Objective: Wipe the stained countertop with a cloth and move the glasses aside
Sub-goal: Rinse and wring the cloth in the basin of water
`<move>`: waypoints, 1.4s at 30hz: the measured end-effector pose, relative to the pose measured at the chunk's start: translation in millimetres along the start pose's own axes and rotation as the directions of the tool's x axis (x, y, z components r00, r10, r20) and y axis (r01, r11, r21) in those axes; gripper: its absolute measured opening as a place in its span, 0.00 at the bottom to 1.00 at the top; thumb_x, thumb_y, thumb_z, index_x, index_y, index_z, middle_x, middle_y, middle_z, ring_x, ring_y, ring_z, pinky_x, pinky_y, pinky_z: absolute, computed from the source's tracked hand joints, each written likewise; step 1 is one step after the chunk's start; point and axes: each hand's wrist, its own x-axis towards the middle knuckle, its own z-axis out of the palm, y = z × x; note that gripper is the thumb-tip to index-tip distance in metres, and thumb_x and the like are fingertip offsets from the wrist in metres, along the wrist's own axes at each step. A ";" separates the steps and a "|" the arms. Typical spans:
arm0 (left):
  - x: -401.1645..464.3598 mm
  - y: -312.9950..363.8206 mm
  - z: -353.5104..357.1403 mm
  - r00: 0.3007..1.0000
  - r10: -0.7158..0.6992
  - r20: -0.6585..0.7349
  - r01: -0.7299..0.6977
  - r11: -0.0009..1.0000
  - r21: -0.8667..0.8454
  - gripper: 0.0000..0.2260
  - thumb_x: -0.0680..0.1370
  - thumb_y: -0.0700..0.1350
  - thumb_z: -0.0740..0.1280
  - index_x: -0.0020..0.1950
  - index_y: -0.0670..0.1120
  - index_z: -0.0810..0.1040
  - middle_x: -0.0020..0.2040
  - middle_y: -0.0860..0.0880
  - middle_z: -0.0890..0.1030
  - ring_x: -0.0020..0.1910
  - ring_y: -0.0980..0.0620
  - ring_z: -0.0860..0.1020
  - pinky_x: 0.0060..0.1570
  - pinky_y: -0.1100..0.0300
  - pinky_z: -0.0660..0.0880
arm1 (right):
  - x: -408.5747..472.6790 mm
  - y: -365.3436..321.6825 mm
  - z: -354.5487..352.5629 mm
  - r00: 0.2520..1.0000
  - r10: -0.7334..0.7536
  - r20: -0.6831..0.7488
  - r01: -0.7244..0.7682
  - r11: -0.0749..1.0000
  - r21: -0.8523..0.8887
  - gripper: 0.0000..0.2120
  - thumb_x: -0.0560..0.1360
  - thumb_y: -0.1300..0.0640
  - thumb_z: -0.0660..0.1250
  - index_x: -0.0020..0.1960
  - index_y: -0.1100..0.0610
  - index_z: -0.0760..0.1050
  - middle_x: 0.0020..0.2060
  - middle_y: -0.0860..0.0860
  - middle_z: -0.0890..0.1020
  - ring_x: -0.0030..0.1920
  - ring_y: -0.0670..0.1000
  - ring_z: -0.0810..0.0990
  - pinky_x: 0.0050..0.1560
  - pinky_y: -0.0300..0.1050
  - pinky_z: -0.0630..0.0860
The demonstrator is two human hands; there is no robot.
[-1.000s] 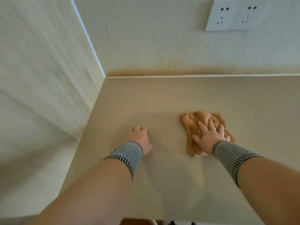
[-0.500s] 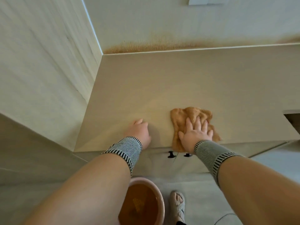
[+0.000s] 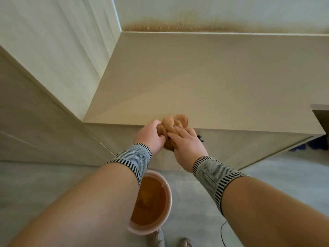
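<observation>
Since the earlier frame, the cloth (image 3: 173, 128) has been drawn off the flat and bunched into a ball at the front edge of the tabletop (image 3: 204, 82), where it is gripped by both hands. From the left it is clutched by the left hand (image 3: 151, 137) with curled fingers; from the right it is clasped by the right hand (image 3: 187, 147). Striped wristbands (image 3: 214, 174) are worn on both wrists. Below, on the floor, a pink basin (image 3: 168, 204) of brown water is seen. A brown stain (image 3: 178, 27) is seen along the wall's base.
</observation>
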 end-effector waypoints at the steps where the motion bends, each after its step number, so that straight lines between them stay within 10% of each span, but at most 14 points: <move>1: -4.1 -3.0 2.9 1.000 0.000 -0.010 0.000 1.000 -0.003 0.17 0.76 0.44 0.67 0.64 0.50 0.74 0.58 0.47 0.80 0.57 0.44 0.77 0.53 0.58 0.71 | -5.7 -0.6 3.9 1.000 -0.008 -0.001 0.008 1.000 -0.002 0.22 0.79 0.57 0.60 0.73 0.50 0.68 0.74 0.51 0.65 0.71 0.58 0.60 0.72 0.55 0.63; 7: -33.0 -44.8 26.6 0.997 -0.078 -0.025 0.079 0.995 0.054 0.12 0.77 0.40 0.64 0.60 0.48 0.76 0.55 0.46 0.81 0.55 0.43 0.78 0.49 0.57 0.71 | -23.4 -22.7 42.3 0.988 0.068 0.136 -0.084 0.989 0.120 0.19 0.79 0.52 0.58 0.69 0.51 0.70 0.68 0.52 0.72 0.64 0.55 0.68 0.68 0.51 0.66; 13: -38.3 -103.8 66.4 0.996 -0.021 0.083 0.011 0.994 0.112 0.14 0.79 0.38 0.60 0.61 0.48 0.79 0.55 0.45 0.81 0.50 0.46 0.77 0.49 0.55 0.74 | -7.0 -25.8 114.5 0.932 0.296 0.212 -0.330 0.932 0.148 0.15 0.82 0.58 0.56 0.68 0.52 0.60 0.48 0.55 0.76 0.40 0.53 0.74 0.38 0.47 0.72; 22: -37.2 -215.8 135.9 0.989 0.004 0.145 -0.016 0.997 0.081 0.13 0.79 0.40 0.64 0.61 0.49 0.81 0.56 0.47 0.80 0.51 0.48 0.77 0.50 0.60 0.71 | 2.9 -33.1 240.6 0.937 0.173 0.304 -0.211 0.973 0.094 0.27 0.78 0.54 0.66 0.75 0.47 0.63 0.73 0.50 0.64 0.71 0.55 0.66 0.71 0.49 0.65; 30: 4.4 -321.8 243.7 0.973 0.005 0.232 -0.071 0.958 0.279 0.05 0.78 0.47 0.67 0.42 0.51 0.78 0.36 0.53 0.74 0.44 0.49 0.77 0.41 0.60 0.67 | 42.5 -2.4 367.8 0.896 0.227 0.382 -0.247 0.969 0.006 0.09 0.79 0.55 0.59 0.56 0.55 0.75 0.41 0.50 0.77 0.36 0.49 0.75 0.34 0.43 0.74; 36: 38.3 -380.8 326.7 0.939 -0.014 0.343 -0.138 0.899 0.416 0.02 0.78 0.43 0.66 0.50 0.48 0.76 0.47 0.48 0.81 0.44 0.50 0.77 0.48 0.57 0.75 | 61.5 36.7 470.9 0.908 0.211 0.362 -0.245 0.968 0.050 0.14 0.81 0.54 0.56 0.59 0.58 0.76 0.47 0.56 0.81 0.44 0.54 0.77 0.48 0.46 0.75; 42: 74.6 -433.8 385.1 0.995 -0.036 0.095 -0.009 0.902 0.431 0.11 0.81 0.45 0.63 0.62 0.47 0.73 0.57 0.47 0.78 0.54 0.46 0.77 0.53 0.54 0.74 | 95.9 83.1 545.9 0.891 0.258 0.375 -0.268 0.963 -0.026 0.16 0.82 0.52 0.55 0.58 0.59 0.77 0.53 0.57 0.80 0.54 0.56 0.79 0.57 0.48 0.76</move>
